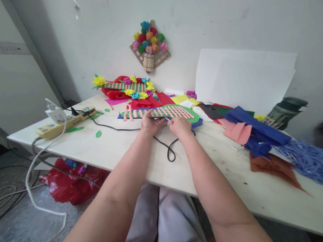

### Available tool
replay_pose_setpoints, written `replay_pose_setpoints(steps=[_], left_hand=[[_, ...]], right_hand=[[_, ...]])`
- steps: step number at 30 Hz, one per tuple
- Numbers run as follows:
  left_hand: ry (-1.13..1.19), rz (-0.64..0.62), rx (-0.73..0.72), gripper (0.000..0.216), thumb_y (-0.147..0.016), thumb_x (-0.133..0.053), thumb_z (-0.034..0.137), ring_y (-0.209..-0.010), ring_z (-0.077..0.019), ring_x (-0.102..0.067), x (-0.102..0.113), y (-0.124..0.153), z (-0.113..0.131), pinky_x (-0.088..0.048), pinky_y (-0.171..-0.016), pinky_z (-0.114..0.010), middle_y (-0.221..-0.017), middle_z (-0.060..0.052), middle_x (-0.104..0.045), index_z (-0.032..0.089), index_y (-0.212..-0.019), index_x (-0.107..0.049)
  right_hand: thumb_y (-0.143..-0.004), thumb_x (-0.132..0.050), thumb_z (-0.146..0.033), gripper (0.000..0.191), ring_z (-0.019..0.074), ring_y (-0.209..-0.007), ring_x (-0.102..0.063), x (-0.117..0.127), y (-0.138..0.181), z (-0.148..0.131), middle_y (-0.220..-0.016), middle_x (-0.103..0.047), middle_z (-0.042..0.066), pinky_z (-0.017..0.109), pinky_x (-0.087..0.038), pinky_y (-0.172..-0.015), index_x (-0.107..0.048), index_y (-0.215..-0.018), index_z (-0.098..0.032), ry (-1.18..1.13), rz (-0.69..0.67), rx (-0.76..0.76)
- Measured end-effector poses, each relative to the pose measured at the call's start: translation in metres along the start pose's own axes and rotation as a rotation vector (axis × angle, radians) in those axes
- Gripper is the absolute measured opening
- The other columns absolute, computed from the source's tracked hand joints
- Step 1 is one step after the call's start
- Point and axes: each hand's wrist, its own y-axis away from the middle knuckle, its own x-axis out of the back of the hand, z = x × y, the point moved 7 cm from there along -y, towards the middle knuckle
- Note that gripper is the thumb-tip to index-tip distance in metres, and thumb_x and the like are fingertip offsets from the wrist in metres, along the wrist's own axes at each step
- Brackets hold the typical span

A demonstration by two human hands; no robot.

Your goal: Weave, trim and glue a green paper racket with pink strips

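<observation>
Mid-frame, just above centre: woven paper mat (162,112) lies flat on the table (134,153), long axis running left-right w/ a slight rise toward the right. It sits directly beyond both hands, touching them at its near edge. Left hand (150,125) is at the mat's near edge left of centre, fingers curled over the edge, seems to pinch a pink strip (can't tell for sure, too small). Right hand (180,126) just beside it, knuckles up, fingertips on the mat's near edge; the 2 hands nearly touch. Both abt equally near; left covers the loose-strip end.

Mat look: green paper base w/ pink strips woven through in a checker pattern, rounded right end, blue sheet under it. At its left end a few pink strip ends (127,113) stick out unwoven.

Left of frame: power strip (65,123) w/ white cable, green paper leaves (98,133) near it. Black cord (171,153) loops under the wrists. Right of frame: piled blue and pink paper (250,129)
</observation>
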Motion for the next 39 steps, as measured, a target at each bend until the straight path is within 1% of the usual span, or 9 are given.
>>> replay_pose_setpoints(steps=[3,7,11,14,17,20,26,32,39], left_hand=[[0.006,-0.008,-0.008,0.027,-0.075,-0.049,0.03,-0.092,-0.0257,-0.059,-0.001,0.001,0.0,-0.049,-0.077,-0.045,-0.095,-0.01,-0.061,0.017,-0.098,-0.055],[0.008,-0.061,-0.02,0.032,-0.075,-0.052,0.036,-0.092,-0.0261,-0.059,-0.006,0.004,0.003,-0.049,-0.078,-0.045,-0.099,-0.011,-0.06,0.017,-0.1,-0.054],[-0.014,-0.105,-0.044,0.034,-0.074,-0.053,0.039,-0.093,-0.0256,-0.06,-0.01,0.007,0.005,-0.05,-0.077,-0.041,-0.099,-0.011,-0.06,0.019,-0.102,-0.055],[-0.023,-0.084,-0.068,0.036,-0.073,-0.055,0.041,-0.092,-0.0252,-0.06,-0.011,0.009,0.006,-0.05,-0.078,-0.039,-0.098,-0.01,-0.061,0.019,-0.102,-0.057],[0.044,-0.036,-0.109,0.038,-0.072,-0.057,0.041,-0.092,-0.0237,-0.061,-0.013,0.01,0.008,-0.049,-0.082,-0.037,-0.096,-0.01,-0.062,0.018,-0.103,-0.058],[0.086,-0.036,-0.144,0.037,-0.073,-0.057,0.039,-0.094,-0.0222,-0.06,-0.016,0.011,0.009,-0.048,-0.084,-0.036,-0.098,-0.009,-0.063,0.02,-0.105,-0.057],[0.128,-0.127,-0.176,0.034,-0.077,-0.053,0.038,-0.098,-0.0223,-0.059,-0.02,0.011,0.011,-0.046,-0.084,-0.036,-0.103,-0.008,-0.063,0.019,-0.105,-0.058],[0.027,-0.055,-0.153,0.036,-0.079,-0.049,0.042,-0.1,-0.0222,-0.058,-0.017,0.011,0.01,-0.046,-0.085,-0.035,-0.105,-0.009,-0.062,0.018,-0.104,-0.058],[0.054,-0.024,-0.151,0.038,-0.076,-0.053,0.04,-0.097,-0.0212,-0.059,-0.015,0.012,0.011,-0.045,-0.085,-0.035,-0.103,-0.01,-0.062,0.018,-0.106,-0.057]], right_hand=[[-0.08,-0.043,-0.034,0.033,0.0244,-0.093,-0.059,0.001,0.001,-0.001,-0.097,-0.065,0.014,0.032,-0.042,-0.075,-0.066,-0.097,-0.017,0.007,0.016,-0.002],[-0.079,-0.044,-0.035,0.034,0.024,-0.092,-0.059,0.004,-0.001,0.005,-0.098,-0.065,0.013,0.031,-0.042,-0.074,-0.067,-0.096,-0.017,0.01,-0.013,0.009],[-0.079,-0.045,-0.038,0.032,0.0221,-0.091,-0.058,0.005,-0.002,0.002,-0.094,-0.067,0.009,0.029,-0.041,-0.072,-0.069,-0.089,-0.021,-0.004,-0.018,0.099],[-0.079,-0.045,-0.042,0.032,0.0204,-0.088,-0.059,0.004,0.001,-0.01,-0.09,-0.068,0.007,0.027,-0.041,-0.071,-0.069,-0.086,-0.022,-0.019,0.022,0.186],[-0.081,-0.044,-0.041,0.032,0.0192,-0.086,-0.06,0.003,0.006,-0.022,-0.089,-0.068,0.006,0.026,-0.04,-0.069,-0.069,-0.089,-0.023,-0.029,0.055,0.243],[-0.081,-0.043,-0.041,0.032,0.0188,-0.087,-0.06,0.001,0.009,-0.027,-0.091,-0.068,0.006,0.026,-0.04,-0.07,-0.068,-0.094,-0.024,-0.033,0.058,0.24],[-0.083,-0.042,-0.041,0.033,0.019,-0.089,-0.059,-0.002,0.009,-0.031,-0.093,-0.068,0.006,0.026,-0.04,-0.072,-0.066,-0.097,-0.024,-0.043,0.058,0.231],[-0.084,-0.041,-0.042,0.033,0.0188,-0.089,-0.06,-0.005,0.008,-0.03,-0.093,-0.068,0.006,0.026,-0.04,-0.071,-0.066,-0.096,-0.025,-0.033,0.054,0.207],[-0.084,-0.04,-0.042,0.034,0.0194,-0.089,-0.06,-0.006,0.006,-0.029,-0.093,-0.068,0.007,0.026,-0.04,-0.072,-0.066,-0.097,-0.024,-0.042,0.06,0.208]])
